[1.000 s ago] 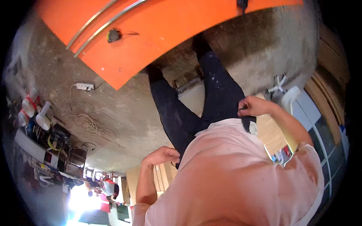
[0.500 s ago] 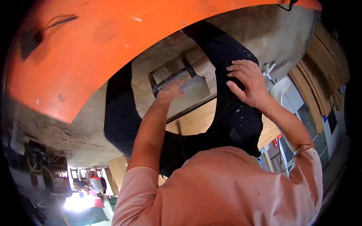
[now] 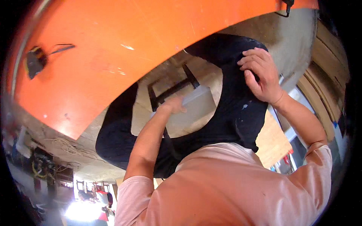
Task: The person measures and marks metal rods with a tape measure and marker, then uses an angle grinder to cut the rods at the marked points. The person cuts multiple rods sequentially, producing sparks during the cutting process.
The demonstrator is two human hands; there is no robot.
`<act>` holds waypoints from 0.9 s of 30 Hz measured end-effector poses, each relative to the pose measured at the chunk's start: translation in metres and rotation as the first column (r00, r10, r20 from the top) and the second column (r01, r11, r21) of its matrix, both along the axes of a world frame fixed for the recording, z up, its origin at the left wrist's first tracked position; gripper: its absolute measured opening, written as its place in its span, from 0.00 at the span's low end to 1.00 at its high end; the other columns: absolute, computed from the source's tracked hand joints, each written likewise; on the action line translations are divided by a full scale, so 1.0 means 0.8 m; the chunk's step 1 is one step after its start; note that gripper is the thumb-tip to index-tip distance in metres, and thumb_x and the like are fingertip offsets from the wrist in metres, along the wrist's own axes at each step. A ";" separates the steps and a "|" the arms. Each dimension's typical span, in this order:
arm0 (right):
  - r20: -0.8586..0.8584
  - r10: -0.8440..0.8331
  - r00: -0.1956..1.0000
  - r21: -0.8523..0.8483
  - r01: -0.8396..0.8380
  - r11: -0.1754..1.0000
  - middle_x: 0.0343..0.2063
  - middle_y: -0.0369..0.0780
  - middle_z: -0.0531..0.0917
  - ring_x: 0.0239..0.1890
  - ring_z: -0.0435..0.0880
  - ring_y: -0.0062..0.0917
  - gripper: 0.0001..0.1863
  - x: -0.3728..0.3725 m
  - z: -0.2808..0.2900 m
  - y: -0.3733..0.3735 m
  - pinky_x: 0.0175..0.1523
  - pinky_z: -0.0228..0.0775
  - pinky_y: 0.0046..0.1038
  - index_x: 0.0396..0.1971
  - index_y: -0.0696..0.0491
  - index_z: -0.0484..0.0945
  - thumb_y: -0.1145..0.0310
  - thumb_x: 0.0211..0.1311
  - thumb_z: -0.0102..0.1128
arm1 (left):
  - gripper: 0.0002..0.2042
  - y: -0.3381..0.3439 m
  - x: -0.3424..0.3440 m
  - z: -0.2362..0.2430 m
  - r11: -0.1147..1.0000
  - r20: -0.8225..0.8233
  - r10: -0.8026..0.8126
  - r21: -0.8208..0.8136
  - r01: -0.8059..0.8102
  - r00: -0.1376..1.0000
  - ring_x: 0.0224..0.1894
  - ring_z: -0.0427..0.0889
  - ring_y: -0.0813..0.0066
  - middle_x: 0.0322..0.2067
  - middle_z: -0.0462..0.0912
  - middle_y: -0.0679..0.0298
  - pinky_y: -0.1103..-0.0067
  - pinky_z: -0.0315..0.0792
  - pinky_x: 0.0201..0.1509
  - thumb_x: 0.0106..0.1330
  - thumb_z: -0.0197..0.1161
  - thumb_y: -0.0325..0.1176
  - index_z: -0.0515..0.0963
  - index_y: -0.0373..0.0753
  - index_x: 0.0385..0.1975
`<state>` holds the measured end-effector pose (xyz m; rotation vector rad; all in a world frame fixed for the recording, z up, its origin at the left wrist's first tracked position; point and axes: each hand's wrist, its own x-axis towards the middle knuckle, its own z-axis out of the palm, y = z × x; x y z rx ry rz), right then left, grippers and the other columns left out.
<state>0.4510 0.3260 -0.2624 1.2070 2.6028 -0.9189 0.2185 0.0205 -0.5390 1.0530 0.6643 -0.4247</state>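
Observation:
Between my knees, my left hand (image 3: pixel 173 104) reaches down to a flat grey panel (image 3: pixel 196 107). Its thumb lies over the near face and its fingers appear to curl over the upper edge, though they are slightly blurred. Just beyond the panel, low by the floor, is a dark frame (image 3: pixel 171 89) with two bars and a crosspiece; the panel covers part of it. My right hand (image 3: pixel 260 73) rests on my right knee, fingers loosely bent and apart, holding nothing.
An orange tabletop (image 3: pixel 113 56) curves over the front. On it lie a dark object with a thin tip (image 3: pixel 36 62) and a black fitting (image 3: pixel 287 7) at the far right edge. Brown boards (image 3: pixel 324 88) stand at right. Tangled cord (image 3: pixel 64 147) lies on the floor at left.
The grey panel has tilted up, with its edge now showing, and my left hand has moved slightly down with it. My right hand sits a little farther right. The view has shifted.

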 end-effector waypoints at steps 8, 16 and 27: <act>-0.115 -0.026 0.993 0.371 0.067 0.926 0.43 0.48 0.86 0.57 0.84 0.47 0.07 0.019 -0.055 -0.001 0.73 0.69 0.51 0.40 0.56 0.84 0.72 0.63 0.66 | 0.57 0.083 -0.004 -0.013 0.956 0.019 -0.126 -0.264 0.126 0.992 0.76 0.72 0.48 0.78 0.70 0.52 0.53 0.73 0.74 0.60 0.65 0.82 0.67 0.45 0.81; -0.210 0.072 0.975 0.499 0.043 0.866 0.39 0.44 0.89 0.54 0.85 0.42 0.09 0.002 -0.038 -0.032 0.68 0.70 0.47 0.34 0.55 0.86 0.64 0.67 0.71 | 0.39 0.191 -0.010 0.125 0.847 -0.117 0.037 0.530 0.031 0.992 0.69 0.81 0.44 0.66 0.83 0.44 0.57 0.76 0.70 0.74 0.63 0.67 0.80 0.39 0.70; -0.273 0.088 0.958 0.292 -0.005 0.956 0.54 0.53 0.89 0.57 0.88 0.49 0.22 -0.114 -0.042 0.098 0.63 0.80 0.46 0.57 0.59 0.84 0.57 0.78 0.61 | 0.28 0.115 -0.164 0.305 0.421 0.104 0.727 0.714 -0.559 0.679 0.59 0.87 0.64 0.58 0.89 0.53 0.68 0.79 0.62 0.82 0.62 0.51 0.79 0.33 0.69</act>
